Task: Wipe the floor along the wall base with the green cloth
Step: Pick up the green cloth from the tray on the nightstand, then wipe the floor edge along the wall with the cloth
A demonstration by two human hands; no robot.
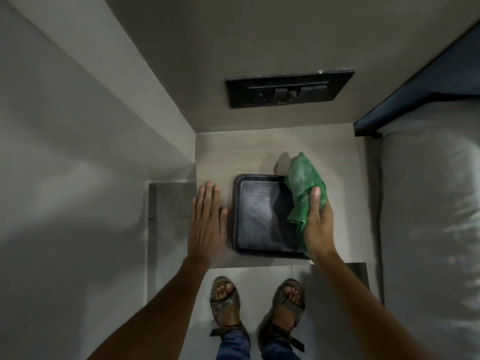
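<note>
We press our left hand (206, 219) flat, fingers spread, on the worktop (233, 154) left of the black tray (259, 219) for balance, while our right hand (318, 224) grips the bunched green cloth (302, 183) over the tray's far right corner, the floor (259, 281) by our sandals (224, 302) seemingly unwiped.
</note>
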